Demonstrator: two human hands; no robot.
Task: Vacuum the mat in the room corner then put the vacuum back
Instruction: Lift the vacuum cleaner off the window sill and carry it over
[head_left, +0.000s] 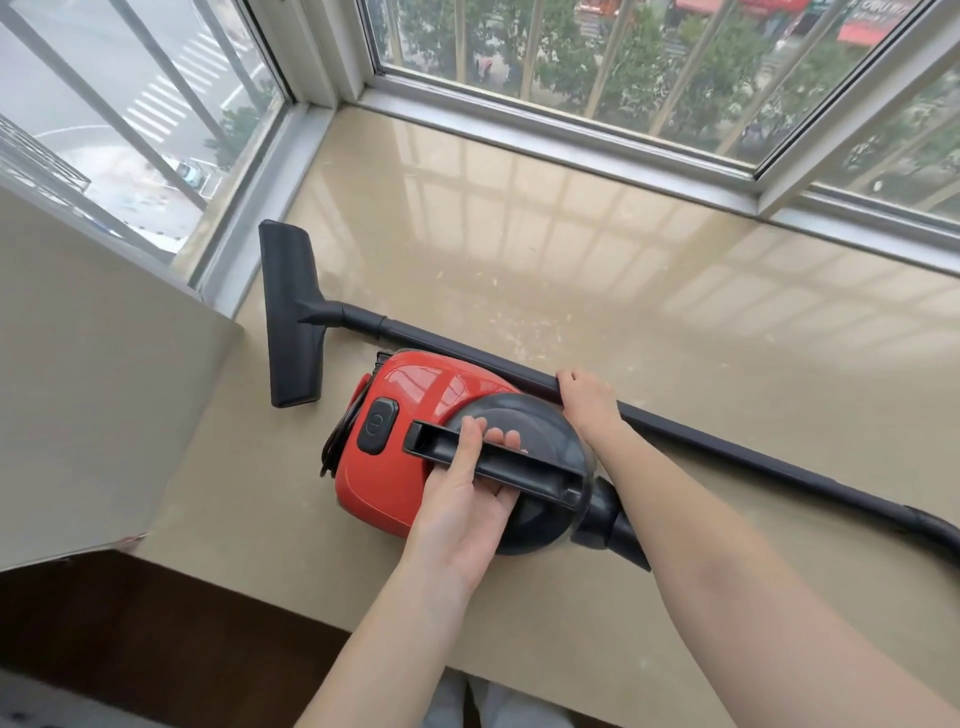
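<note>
A red and black canister vacuum (415, 410) lies on a beige bay-window ledge (623, 270). My left hand (467, 488) grips its black carry handle (519, 465), fingers curled under the bar. My right hand (587, 400) holds the black wand (727, 447), which runs from the lower right toward the far left. The wand ends in a flat black floor head (293, 317) that rests on the ledge near the left window corner. A black power button (377, 425) sits on the red body. No mat shows in view.
Small pale crumbs (524, 322) are scattered on the ledge beyond the wand. Barred windows (571, 67) close the ledge at the back and left. A beige wall panel (93, 374) stands at the left. Dark wood floor (156, 639) lies below the ledge edge.
</note>
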